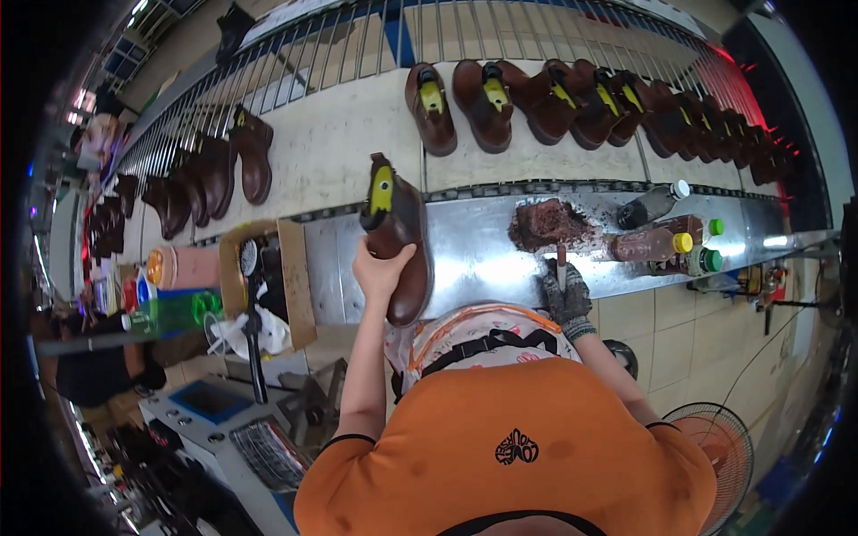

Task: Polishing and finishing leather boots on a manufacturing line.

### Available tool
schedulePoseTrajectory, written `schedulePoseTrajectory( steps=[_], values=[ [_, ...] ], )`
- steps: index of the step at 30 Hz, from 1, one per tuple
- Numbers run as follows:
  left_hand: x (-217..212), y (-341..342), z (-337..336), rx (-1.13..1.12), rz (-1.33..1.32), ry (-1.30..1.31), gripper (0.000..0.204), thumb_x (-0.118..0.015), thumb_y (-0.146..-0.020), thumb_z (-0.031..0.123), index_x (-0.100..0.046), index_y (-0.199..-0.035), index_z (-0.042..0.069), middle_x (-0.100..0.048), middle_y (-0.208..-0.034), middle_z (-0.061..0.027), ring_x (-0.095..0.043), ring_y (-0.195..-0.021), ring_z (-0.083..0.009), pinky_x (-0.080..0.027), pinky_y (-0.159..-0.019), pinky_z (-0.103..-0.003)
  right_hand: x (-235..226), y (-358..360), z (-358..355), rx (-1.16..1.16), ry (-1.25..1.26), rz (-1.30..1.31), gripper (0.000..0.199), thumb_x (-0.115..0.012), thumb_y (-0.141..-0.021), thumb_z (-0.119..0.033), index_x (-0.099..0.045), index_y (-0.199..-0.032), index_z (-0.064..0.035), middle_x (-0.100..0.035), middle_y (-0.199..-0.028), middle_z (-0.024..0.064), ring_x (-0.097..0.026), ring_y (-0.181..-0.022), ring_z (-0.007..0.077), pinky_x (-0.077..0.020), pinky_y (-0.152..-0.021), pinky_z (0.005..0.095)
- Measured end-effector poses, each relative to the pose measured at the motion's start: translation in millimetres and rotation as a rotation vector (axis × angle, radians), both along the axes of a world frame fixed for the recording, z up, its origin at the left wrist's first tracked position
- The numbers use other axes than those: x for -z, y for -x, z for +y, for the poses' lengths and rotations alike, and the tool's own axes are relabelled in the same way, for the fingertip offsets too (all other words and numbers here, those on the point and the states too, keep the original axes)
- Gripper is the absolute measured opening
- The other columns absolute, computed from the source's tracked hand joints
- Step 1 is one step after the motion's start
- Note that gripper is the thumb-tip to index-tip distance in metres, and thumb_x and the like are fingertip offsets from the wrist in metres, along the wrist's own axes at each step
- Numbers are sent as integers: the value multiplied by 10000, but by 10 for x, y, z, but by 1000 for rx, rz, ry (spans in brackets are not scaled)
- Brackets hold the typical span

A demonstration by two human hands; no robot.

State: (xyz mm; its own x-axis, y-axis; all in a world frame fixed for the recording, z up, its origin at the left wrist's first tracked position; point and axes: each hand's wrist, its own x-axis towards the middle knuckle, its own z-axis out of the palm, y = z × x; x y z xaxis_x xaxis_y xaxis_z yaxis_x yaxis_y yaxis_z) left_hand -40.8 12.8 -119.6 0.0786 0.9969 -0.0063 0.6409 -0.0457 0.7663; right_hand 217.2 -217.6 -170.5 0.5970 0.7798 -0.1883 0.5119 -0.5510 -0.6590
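In my bare left hand (379, 271) is a dark brown leather boot (409, 290), gripped around its ankle with the thumb across the upper. Its opening shows a yellow-green lining, and the toe points toward me over the metal ledge's near edge. My right hand (567, 302), in a dark grey knit glove, is closed around a slim reddish-brown stick-like tool (561, 257) held upright; its kind is unclear. Just beyond that tool, a reddish-brown sponge-like lump (547, 223) lies on the shiny ledge (465, 246) amid brown smears.
Brown boots (483, 103) line the pale conveyor (331, 161) ahead, with more boots (206, 179) at left. Bottles, including a yellow-capped one (651, 246), stand or lie at right. A cardboard box (297, 281) holds a brush. A fan (715, 451) stands behind at right.
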Motion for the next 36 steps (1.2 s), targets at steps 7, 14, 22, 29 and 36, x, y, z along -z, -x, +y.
schedulePoseTrajectory(
  steps=[7, 14, 22, 29, 36],
  values=[
    [46, 433, -7, 209, -479, 417, 424, -585, -735, 24, -530, -1155, -6, -600, -1099, -120, -607, -922, -193, -490, -792, -320, -104, 63, -185, 15, -76, 238, 458, -579, -849, -176, -442, -1261, -32, -536, -1185, 172, -577, -960, 311, -461, -830, 386],
    [-169, -215, 898, 206, -799, 476, 511, -324, -973, 424, -565, -1159, 15, -631, -1035, -77, -573, -985, -170, -423, -840, -261, -603, 266, 8, 168, -402, 661, 673, -530, -828, 0, -230, -1416, -133, -513, -988, 61, -518, -757, 97, -477, -614, 226],
    [-204, -405, 1033, 504, -717, 567, 732, -273, -914, 624, -582, -616, 31, -587, -620, -93, -593, -711, -181, -449, -728, -286, -230, 267, -314, 112, -370, 787, 641, -482, -874, -13, -197, -1437, -128, -483, -941, 35, -481, -767, 82, -479, -621, 234],
    [-1037, -121, 478, 1044, -1066, -21, 639, -388, -896, 539, -592, -550, 43, -570, -573, -77, -514, -880, -219, -278, -976, -393, -749, 309, -112, 140, -314, 744, 634, -472, -882, -23, -195, -1438, -150, -536, -929, 58, -546, -670, 97, -510, -602, 244],
    [-1009, -54, 355, 1176, -1070, -10, 572, -529, -803, 567, -654, -570, 60, -618, -612, -67, -524, -886, -246, -211, -1028, -397, -815, 268, -131, 122, -476, 714, 368, -517, -876, -46, -418, -1230, -34, -566, -904, 69, -552, -632, 108, -480, -583, 241]
  ],
)
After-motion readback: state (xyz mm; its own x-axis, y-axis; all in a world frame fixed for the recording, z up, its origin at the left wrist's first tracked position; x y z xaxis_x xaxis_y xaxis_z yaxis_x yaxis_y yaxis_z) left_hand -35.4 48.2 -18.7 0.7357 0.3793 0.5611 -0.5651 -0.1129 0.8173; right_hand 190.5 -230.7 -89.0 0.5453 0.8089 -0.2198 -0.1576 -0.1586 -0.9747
